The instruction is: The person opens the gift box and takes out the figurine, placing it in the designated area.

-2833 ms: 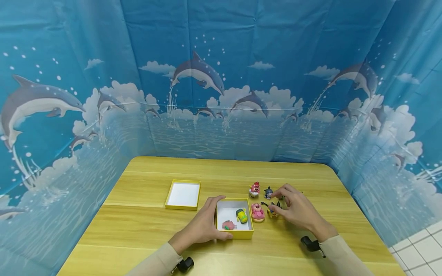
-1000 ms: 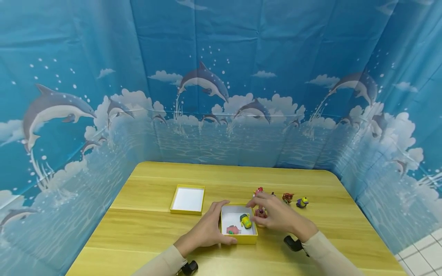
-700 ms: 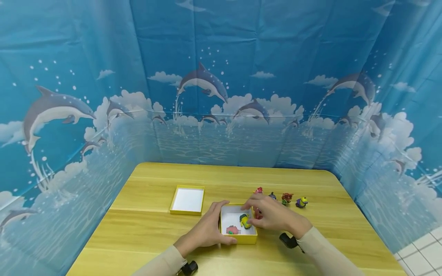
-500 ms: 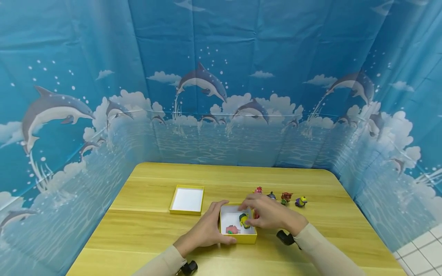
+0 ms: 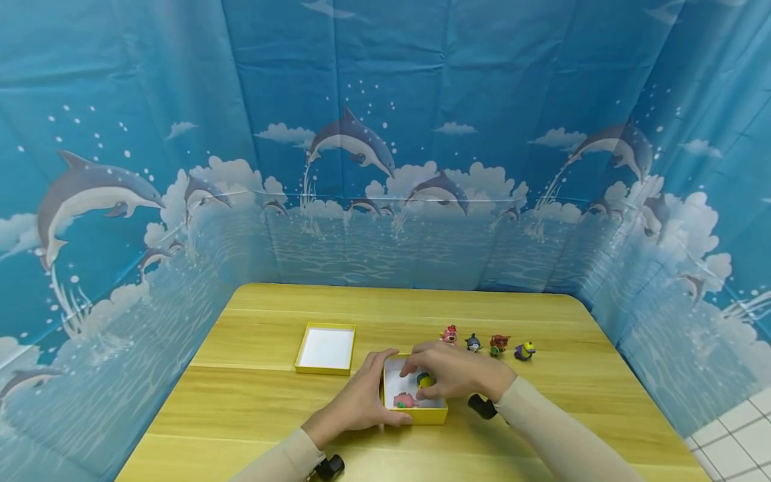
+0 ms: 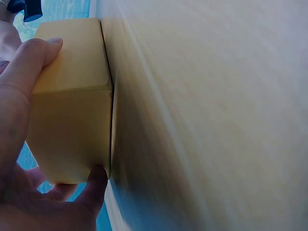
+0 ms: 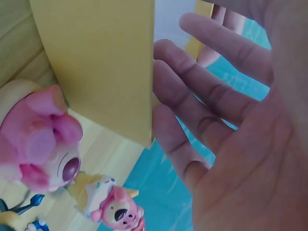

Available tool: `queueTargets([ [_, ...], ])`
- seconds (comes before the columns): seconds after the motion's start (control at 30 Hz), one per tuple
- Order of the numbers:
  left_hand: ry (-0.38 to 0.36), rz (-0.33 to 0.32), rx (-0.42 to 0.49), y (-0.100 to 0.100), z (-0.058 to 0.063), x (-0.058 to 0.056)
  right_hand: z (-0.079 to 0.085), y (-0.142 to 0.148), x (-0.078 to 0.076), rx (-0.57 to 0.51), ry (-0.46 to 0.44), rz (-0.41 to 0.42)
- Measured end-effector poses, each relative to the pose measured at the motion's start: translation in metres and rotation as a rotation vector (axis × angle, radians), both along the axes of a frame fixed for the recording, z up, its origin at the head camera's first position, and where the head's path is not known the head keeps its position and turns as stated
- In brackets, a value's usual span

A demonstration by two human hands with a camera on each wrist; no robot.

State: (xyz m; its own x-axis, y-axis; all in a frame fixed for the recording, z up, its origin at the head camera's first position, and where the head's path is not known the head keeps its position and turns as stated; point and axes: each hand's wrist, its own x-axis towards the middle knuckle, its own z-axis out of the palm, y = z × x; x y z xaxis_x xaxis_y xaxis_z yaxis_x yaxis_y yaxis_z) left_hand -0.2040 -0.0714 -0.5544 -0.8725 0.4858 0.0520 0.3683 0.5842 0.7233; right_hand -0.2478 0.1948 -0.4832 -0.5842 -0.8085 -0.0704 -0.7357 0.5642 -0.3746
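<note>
My left hand (image 5: 355,398) grips an uncovered yellow box (image 5: 426,417), white inside. In the left wrist view the thumb lies on one wall and the fingers wrap the opposite side. The box holds a pink figurine (image 5: 404,400) with a bit of green, and a yellow figurine (image 5: 424,380) with a dark top, partly hidden by fingers. Over the right rim reaches my right hand (image 5: 454,368), its fingertips inside the box between the two figurines. In the right wrist view its fingers are spread and slightly bent, with nothing seen held.
Beside the box sits a pink bear figurine (image 7: 45,139), near a figurine with a dark-blue tail (image 7: 29,207). Behind stand a red-topped bear (image 5: 448,335), a grey figurine (image 5: 472,343), a reddish-brown one (image 5: 498,344) and a purple-yellow one (image 5: 525,350). A shallow lid (image 5: 326,347) lies left.
My right hand has moved left from the figurines on the table, over the box rim and into the box. My left hand keeps its grip on the box.
</note>
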Motion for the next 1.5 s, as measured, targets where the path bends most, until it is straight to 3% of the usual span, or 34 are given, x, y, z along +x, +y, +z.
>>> queueTargets([
  [0.67,-0.007,-0.01,0.02,0.0,-0.004,-0.002,-0.006,-0.021,-0.006,0.025,-0.149,0.057],
  [1.23,-0.005,0.002,0.01,0.001,-0.006,-0.003,-0.008,-0.037,-0.012,0.074,-0.156,0.133],
  [1.5,0.001,-0.001,0.017,0.001,-0.006,-0.003,-0.008,-0.037,-0.014,0.091,-0.162,0.123],
])
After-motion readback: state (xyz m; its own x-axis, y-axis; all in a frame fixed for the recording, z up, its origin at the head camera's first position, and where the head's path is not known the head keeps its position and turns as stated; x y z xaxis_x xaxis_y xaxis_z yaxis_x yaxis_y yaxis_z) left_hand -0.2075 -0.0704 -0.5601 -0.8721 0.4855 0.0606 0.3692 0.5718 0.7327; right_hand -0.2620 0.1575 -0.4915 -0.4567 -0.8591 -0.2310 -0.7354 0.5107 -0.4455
